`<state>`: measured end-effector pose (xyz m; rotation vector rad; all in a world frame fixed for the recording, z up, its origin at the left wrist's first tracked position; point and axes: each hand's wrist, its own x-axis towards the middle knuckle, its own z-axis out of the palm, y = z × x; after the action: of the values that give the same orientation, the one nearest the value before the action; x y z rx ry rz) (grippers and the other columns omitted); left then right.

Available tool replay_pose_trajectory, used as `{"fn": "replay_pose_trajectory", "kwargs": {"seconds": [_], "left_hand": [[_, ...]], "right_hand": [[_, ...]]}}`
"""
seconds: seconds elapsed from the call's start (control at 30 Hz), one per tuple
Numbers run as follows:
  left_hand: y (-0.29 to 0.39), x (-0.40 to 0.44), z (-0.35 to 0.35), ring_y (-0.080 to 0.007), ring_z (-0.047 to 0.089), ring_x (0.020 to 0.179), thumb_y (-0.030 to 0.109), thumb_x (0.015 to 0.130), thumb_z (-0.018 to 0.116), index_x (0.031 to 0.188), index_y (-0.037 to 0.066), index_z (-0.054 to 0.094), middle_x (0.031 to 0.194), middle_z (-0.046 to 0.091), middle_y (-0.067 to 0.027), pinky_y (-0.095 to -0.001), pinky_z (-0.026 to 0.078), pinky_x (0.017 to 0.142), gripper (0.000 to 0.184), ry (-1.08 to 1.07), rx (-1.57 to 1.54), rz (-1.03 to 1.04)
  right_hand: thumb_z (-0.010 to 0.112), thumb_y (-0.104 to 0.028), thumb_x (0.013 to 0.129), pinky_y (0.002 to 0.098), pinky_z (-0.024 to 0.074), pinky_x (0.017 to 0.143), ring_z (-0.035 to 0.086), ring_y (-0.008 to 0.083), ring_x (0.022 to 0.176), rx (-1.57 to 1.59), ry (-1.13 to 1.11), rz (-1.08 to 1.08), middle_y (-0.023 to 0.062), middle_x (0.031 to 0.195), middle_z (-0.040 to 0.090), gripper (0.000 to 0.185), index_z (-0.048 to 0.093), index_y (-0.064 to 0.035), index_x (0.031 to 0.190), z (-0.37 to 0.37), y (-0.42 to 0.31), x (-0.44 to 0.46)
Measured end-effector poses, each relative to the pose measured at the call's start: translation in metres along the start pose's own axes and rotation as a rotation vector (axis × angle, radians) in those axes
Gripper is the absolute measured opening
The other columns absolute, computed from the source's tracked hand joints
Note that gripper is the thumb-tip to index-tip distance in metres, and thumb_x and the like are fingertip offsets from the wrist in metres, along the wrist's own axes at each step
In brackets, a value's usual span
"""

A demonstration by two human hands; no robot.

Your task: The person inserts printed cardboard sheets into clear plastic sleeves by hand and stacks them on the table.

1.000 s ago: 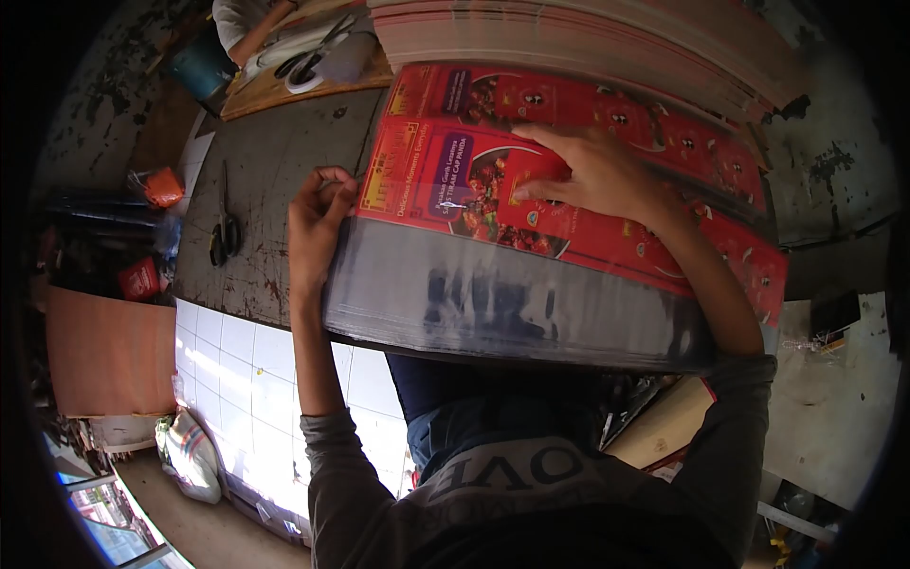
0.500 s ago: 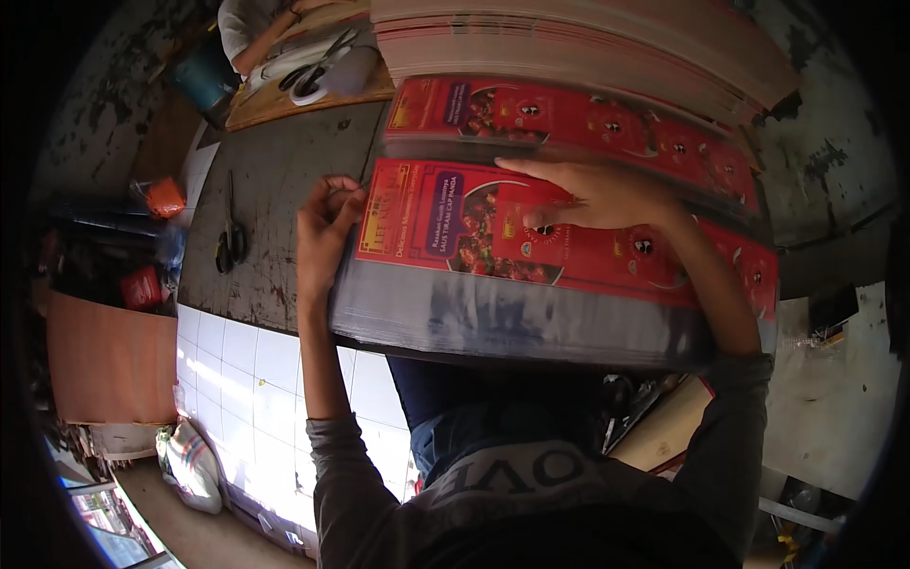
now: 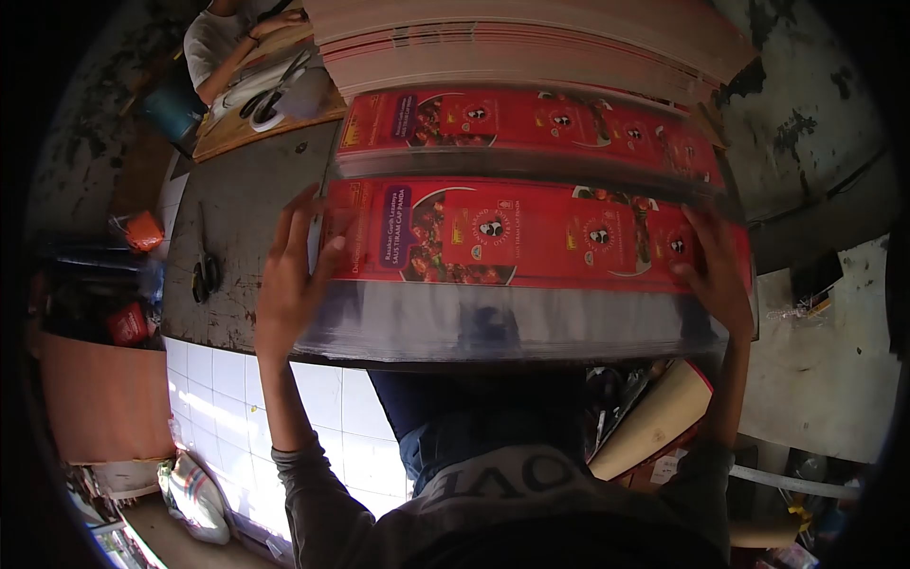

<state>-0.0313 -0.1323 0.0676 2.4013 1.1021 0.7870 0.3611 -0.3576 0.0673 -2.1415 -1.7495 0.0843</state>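
A long red printed strip (image 3: 540, 237), showing food pictures and panda logos, lies across a stack of clear plastic sheets (image 3: 427, 318) at the front of the table. At the strip's left end is my left hand (image 3: 287, 275), fingers stretched up along the edge and thumb apart near the print. My right hand (image 3: 716, 270) is spread over the strip's right end, thumb and fingers apart. Neither hand has anything gripped in it. Just beyond lies a second red printed strip (image 3: 521, 123), also with plastic around it.
Tall stacked card sheets (image 3: 540, 47) rise at the back. Black-handled scissors (image 3: 203, 270) lie on the dark tabletop (image 3: 256, 204) to the left. Another person's arm (image 3: 227, 76) rests by a wooden board (image 3: 213, 137) with larger scissors (image 3: 280, 90) and a tape roll (image 3: 268, 120).
My right hand has moved from the strip's middle to its right end. My left hand has opened from a pinch at the left edge. The view has shifted slightly.
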Motion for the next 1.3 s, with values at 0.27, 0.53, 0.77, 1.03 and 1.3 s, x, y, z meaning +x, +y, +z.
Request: {"fn": "replay_pose_trajectory", "kwargs": {"seconds": [0.27, 0.53, 0.77, 1.03, 1.3], "left_hand": [[-0.007, 0.026, 0.024, -0.0339, 0.042, 0.12, 0.028, 0.068, 0.072, 0.122, 0.007, 0.046, 0.128, 0.044, -0.0157, -0.0441, 0.037, 0.098, 0.063, -0.11, 0.135, 0.285], [-0.003, 0.022, 0.023, -0.0315, 0.05, 0.108, 0.029, 0.06, 0.077, 0.117, 0.008, 0.051, 0.115, 0.053, -0.0118, -0.0427, 0.036, 0.091, 0.066, -0.054, 0.093, 0.163], [-0.006, 0.021, 0.022, -0.0265, 0.054, 0.099, 0.028, 0.054, 0.081, 0.11, 0.01, 0.056, 0.104, 0.056, -0.0071, -0.0385, 0.034, 0.089, 0.063, -0.003, 0.119, 0.191], [-0.011, 0.017, 0.023, -0.0194, 0.054, 0.084, 0.029, 0.049, 0.082, 0.09, 0.01, 0.064, 0.086, 0.057, -0.0008, -0.0347, 0.035, 0.082, 0.049, 0.069, 0.139, 0.241], [-0.01, 0.015, 0.025, -0.019, 0.053, 0.083, 0.03, 0.054, 0.081, 0.09, 0.01, 0.064, 0.085, 0.056, -0.0012, -0.0339, 0.035, 0.081, 0.044, 0.114, 0.144, 0.239]], "right_hand": [[0.069, -0.032, 0.07, 0.04, 0.0365, 0.09, 0.046, 0.0319, 0.104, -0.027, 0.183, 0.119, 0.0157, 0.122, 0.041, 0.066, 0.044, -0.0055, 0.125, 0.009, 0.011, -0.001], [0.07, -0.032, 0.068, 0.0396, 0.037, 0.087, 0.047, 0.0301, 0.098, -0.072, 0.232, 0.118, 0.0153, 0.125, 0.041, 0.066, 0.045, -0.0049, 0.123, 0.013, 0.014, -0.002], [0.074, -0.031, 0.064, 0.039, 0.0376, 0.086, 0.047, 0.0307, 0.099, -0.064, 0.269, 0.139, 0.0151, 0.121, 0.044, 0.064, 0.048, -0.0041, 0.116, 0.015, 0.014, -0.002], [0.076, -0.028, 0.06, 0.0396, 0.0378, 0.08, 0.046, 0.0324, 0.093, -0.099, 0.348, 0.077, 0.0139, 0.102, 0.049, 0.058, 0.05, -0.0027, 0.106, 0.012, 0.011, -0.004], [0.076, -0.028, 0.06, 0.0393, 0.0365, 0.07, 0.046, 0.0309, 0.081, -0.142, 0.328, 0.03, 0.0127, 0.087, 0.046, 0.049, 0.05, -0.0015, 0.091, 0.009, 0.009, -0.004]]}}
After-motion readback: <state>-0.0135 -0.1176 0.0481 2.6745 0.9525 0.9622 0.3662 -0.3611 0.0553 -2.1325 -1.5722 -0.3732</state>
